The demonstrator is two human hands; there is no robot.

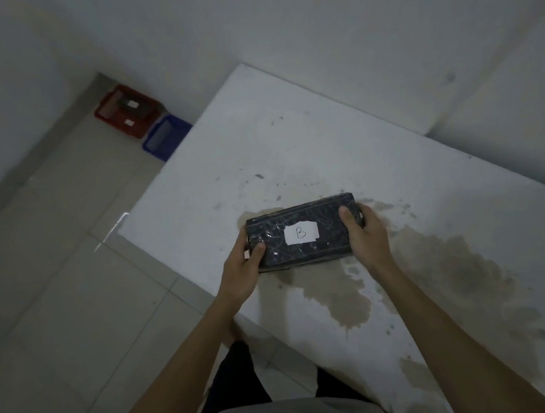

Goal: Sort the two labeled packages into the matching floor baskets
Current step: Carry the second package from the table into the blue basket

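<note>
Black plastic wrap covers the package [302, 231], a flat oblong marked with a white label [301, 233] bearing the letter B. It sits at or just above the stained white desk [292, 144]; contact with the surface cannot be confirmed from this view. Its long axis runs left to right across the person's front, so each short end faces one hand. The left hand [242, 272] is closed on the left end, thumb on the top face and fingers wrapped beneath. The right hand [365, 230] is closed on the right end in the same manner, thumb on top near the upper corner. Both forearms reach forward at about equal extension, wrists level, neither hand clearly nearer the load. The red basket [127, 110] and the blue basket [164, 136] stand touching on the floor by the wall, well apart from the package, ahead and to the left beyond the desk corner. A dark item with a pale label already lies in the red basket; the blue one appears empty. Judgement: one package is sorted, and the B package must travel left and forward, presumably to the blue basket, though no basket marking is legible.
</note>
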